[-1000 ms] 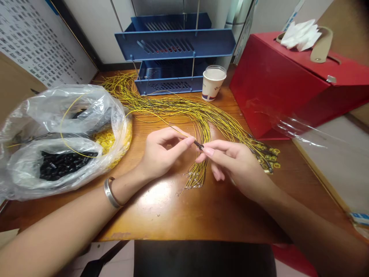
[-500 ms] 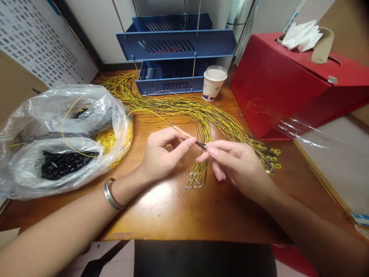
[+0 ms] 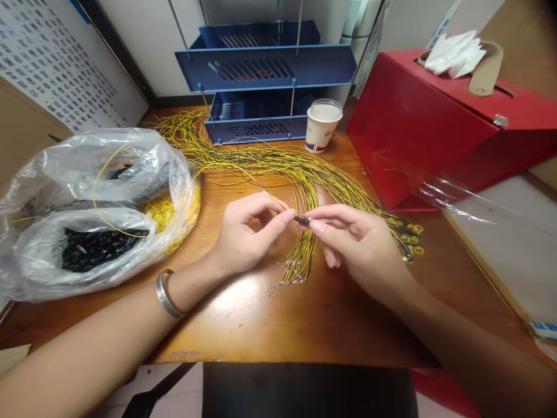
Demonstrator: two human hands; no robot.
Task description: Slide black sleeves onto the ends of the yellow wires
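I work at a glossy brown wooden table (image 3: 209, 342), pale panels (image 3: 148, 40) behind it. On it stand one two-tier blue plastic rack (image 3: 265, 68), one white paper cup (image 3: 321, 129) and one red box (image 3: 418, 128); one big clear plastic bag (image 3: 100, 142) holds black and yellow pieces, too many to count. My left hand (image 3: 246, 235) pinches one thin yellow wire (image 3: 275, 198); my right (image 3: 363, 247) pinches the small black tubular piece (image 3: 302, 220) at its end, above uncounted yellow-and-black wires (image 3: 261, 155).
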